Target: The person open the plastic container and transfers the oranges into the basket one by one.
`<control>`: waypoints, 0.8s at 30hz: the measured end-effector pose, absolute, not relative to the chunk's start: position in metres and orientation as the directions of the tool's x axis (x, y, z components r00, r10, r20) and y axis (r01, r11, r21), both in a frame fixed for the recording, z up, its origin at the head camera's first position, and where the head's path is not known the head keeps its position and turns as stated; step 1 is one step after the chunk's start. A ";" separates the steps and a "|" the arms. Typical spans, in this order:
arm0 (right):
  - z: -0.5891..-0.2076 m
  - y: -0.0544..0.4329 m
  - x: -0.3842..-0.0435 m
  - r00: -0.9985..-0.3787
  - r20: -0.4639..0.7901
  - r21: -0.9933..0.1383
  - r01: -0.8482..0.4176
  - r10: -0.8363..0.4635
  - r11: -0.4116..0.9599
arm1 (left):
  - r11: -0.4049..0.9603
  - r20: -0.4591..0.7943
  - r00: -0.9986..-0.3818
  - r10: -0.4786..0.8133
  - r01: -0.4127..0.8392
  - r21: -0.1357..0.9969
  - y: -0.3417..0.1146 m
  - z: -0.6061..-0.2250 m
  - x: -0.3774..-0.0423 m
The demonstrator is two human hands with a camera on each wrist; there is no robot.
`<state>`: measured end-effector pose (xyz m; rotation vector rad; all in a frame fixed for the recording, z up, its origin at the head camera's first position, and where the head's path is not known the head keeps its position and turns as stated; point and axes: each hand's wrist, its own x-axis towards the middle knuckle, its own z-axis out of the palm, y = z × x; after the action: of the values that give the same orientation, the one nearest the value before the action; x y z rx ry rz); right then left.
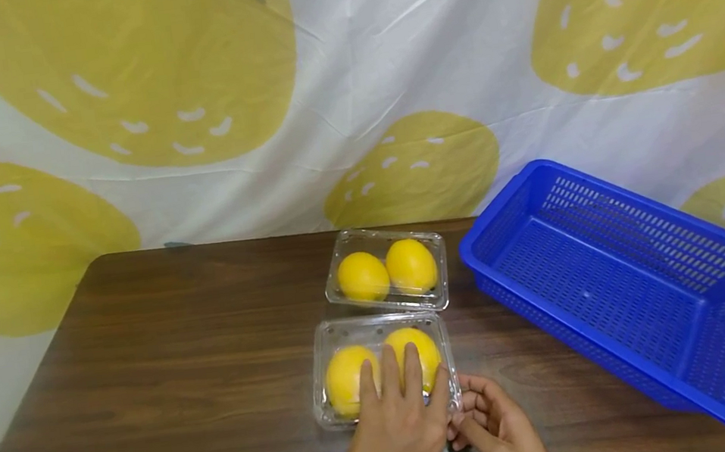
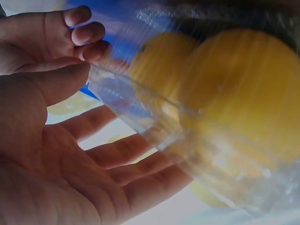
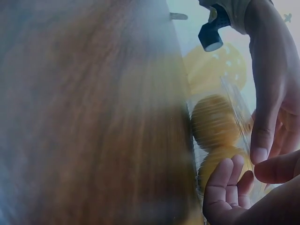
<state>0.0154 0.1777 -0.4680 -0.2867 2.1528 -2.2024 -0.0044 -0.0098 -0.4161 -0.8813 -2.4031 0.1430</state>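
Note:
A clear plastic clamshell box [image 1: 319,392] lies on the table with two round yellow fruits [image 1: 347,379] inside. My left hand [image 1: 395,424] rests over its lid, fingers spread and nearly straight. At the box's right front corner, my right hand [image 1: 503,433] pinches the edge between its thumb and curled fingers. In the left wrist view the left thumb and fingers [image 2: 122,150] lie against the clear plastic. The right wrist view shows the two thumbs close together at the lid's edge. Directly behind stands a second clear box [image 1: 337,290], holding two similar fruits [image 1: 411,265].
To the right, a blue perforated plastic basket [image 1: 598,344] stands at an angle on the brown wooden table [image 1: 201,354]. Behind the table hangs a white cloth [image 1: 346,52] printed with large yellow fruit shapes.

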 end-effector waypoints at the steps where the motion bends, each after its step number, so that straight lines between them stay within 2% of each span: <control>1: -0.468 0.177 0.016 -0.985 0.091 -0.996 -0.089 -0.146 -0.022 | 0.776 0.469 -0.624 0.625 0.562 -0.287 -0.009 -0.415 -0.005; 8: -0.464 0.173 0.016 -0.998 0.037 -0.999 -0.038 -0.059 0.028 | 0.752 0.427 -0.623 0.656 0.585 -0.302 -0.005 -0.408 -0.008; 12: -0.464 0.173 0.016 -0.999 0.033 -0.999 -0.035 -0.041 0.042 | 0.740 0.403 -0.623 0.670 0.606 -0.292 -0.004 -0.406 -0.009; 19: -0.464 0.174 0.015 -0.999 0.039 -0.999 -0.040 -0.014 0.036 | 0.712 0.285 -0.652 0.702 0.650 -0.267 -0.002 -0.397 -0.010; 24: -0.463 0.174 0.015 -0.999 0.040 -0.998 -0.040 -0.007 0.043 | 0.698 0.259 -0.648 0.716 0.666 -0.263 0.000 -0.394 -0.011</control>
<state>0.0149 0.1736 -0.4631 -0.0512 2.2860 -2.1894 -0.0107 0.0003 -0.3944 -1.0831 -2.5662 0.2039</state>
